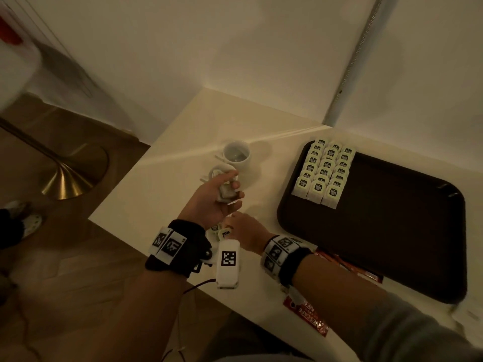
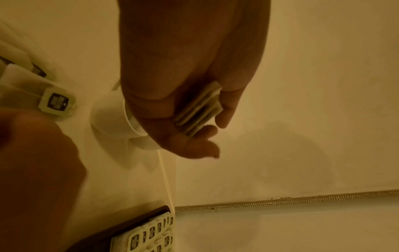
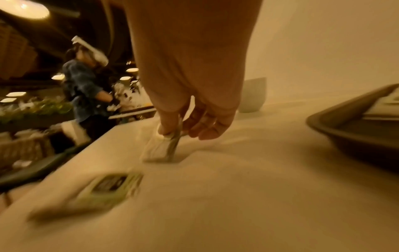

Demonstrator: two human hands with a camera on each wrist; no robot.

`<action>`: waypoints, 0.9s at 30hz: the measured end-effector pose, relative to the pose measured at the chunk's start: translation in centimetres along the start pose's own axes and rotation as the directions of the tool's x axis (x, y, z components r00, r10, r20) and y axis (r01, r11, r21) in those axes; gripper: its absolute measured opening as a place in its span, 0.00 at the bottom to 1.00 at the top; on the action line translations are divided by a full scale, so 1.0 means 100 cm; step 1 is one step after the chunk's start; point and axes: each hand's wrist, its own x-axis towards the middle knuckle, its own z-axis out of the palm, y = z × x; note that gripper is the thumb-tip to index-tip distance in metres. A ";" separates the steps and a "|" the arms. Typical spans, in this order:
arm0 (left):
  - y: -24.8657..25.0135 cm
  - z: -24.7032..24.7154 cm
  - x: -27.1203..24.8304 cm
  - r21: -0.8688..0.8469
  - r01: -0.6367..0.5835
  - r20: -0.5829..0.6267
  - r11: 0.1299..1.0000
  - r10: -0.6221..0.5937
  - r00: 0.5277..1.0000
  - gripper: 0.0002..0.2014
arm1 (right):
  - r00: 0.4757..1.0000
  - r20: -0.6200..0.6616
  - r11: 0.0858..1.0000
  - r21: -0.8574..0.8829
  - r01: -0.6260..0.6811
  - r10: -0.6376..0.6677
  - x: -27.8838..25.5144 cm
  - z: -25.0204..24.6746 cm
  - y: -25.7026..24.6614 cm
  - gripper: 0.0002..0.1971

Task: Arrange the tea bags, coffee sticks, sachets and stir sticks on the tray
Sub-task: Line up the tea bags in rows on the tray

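Note:
My left hand (image 1: pixel 230 190) is raised above the white table, palm up, and grips a small stack of tea bags (image 2: pixel 197 109) between thumb and fingers. Just below it my right hand (image 3: pixel 172 134) pinches one pale green tea bag (image 3: pixel 161 148) that stands on edge on the table. More loose tea bags (image 1: pixel 222 232) lie by the right hand, one of them (image 3: pixel 103 187) blurred in the right wrist view. The dark brown tray (image 1: pixel 379 231) at the right carries three neat rows of tea bags (image 1: pixel 324 171) in its far left corner.
Two white mugs (image 1: pixel 236 155) stand behind my left hand. Red coffee sticks (image 1: pixel 347 265) lie along the tray's near edge, and another (image 1: pixel 311 317) sits under my right forearm. The table's left edge drops to the floor. A person (image 3: pixel 84 90) stands in the background.

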 end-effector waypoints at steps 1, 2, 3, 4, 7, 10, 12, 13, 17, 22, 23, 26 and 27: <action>0.000 -0.002 -0.001 0.004 -0.020 -0.021 1.000 0.020 1.000 0.06 | 1.000 -0.023 0.999 0.049 0.017 -0.016 -0.003 -0.008 0.001 0.09; 0.000 -0.005 -0.002 -0.001 -0.038 -0.043 0.999 0.038 0.998 0.06 | 0.998 -0.051 0.995 0.099 0.031 -0.026 -0.006 -0.017 0.003 0.07; 0.001 -0.007 -0.003 0.003 -0.062 -0.059 0.998 0.062 0.996 0.06 | 0.997 -0.071 0.989 0.141 0.035 -0.025 -0.010 -0.029 0.003 0.07; 0.002 -0.009 -0.003 0.024 -0.094 -0.074 0.995 0.095 0.993 0.05 | 0.995 -0.095 0.984 0.176 0.039 -0.022 -0.015 -0.041 0.003 0.08; 0.001 -0.012 -0.003 0.261 -0.213 -0.097 0.942 0.245 0.965 0.03 | 0.969 -0.236 0.951 0.274 0.143 -0.078 -0.031 -0.087 0.000 0.09; -0.001 -0.006 -0.003 0.452 -0.321 -0.037 0.832 0.377 0.925 0.11 | 0.930 -0.348 0.944 0.248 0.216 -0.121 -0.048 -0.136 -0.007 0.07; 0.000 0.009 -0.007 0.458 -0.387 0.022 0.800 0.425 0.905 0.09 | 0.888 -0.434 0.943 0.205 0.262 -0.153 -0.059 -0.169 -0.013 0.08; 0.001 0.020 -0.010 0.433 -0.421 0.054 0.797 0.443 0.895 0.07 | 0.865 -0.471 0.941 0.181 0.287 -0.173 -0.065 -0.185 -0.017 0.08; 0.006 0.061 -0.016 0.216 -0.518 0.166 0.828 0.492 0.855 0.10 | 0.814 -0.545 0.951 0.092 0.295 -0.200 -0.086 -0.235 -0.027 0.08; 0.003 0.099 -0.008 -0.060 -0.390 0.178 0.919 0.394 0.902 0.04 | 0.800 -0.575 0.982 -0.034 0.184 -0.170 -0.104 -0.274 -0.037 0.11; 0.001 0.106 -0.007 -0.122 -0.333 0.195 0.935 0.352 0.916 0.05 | 0.799 -0.576 0.985 -0.085 0.149 -0.171 -0.106 -0.279 -0.038 0.12; -0.002 0.123 -0.007 -0.302 -0.182 0.251 0.936 0.262 0.932 0.10 | 0.808 -0.555 0.961 -0.272 0.045 -0.195 -0.111 -0.289 -0.040 0.16; -0.002 0.127 -0.008 -0.354 -0.142 0.262 0.924 0.244 0.934 0.11 | 0.816 -0.544 0.947 -0.322 0.014 -0.197 -0.112 -0.290 -0.041 0.17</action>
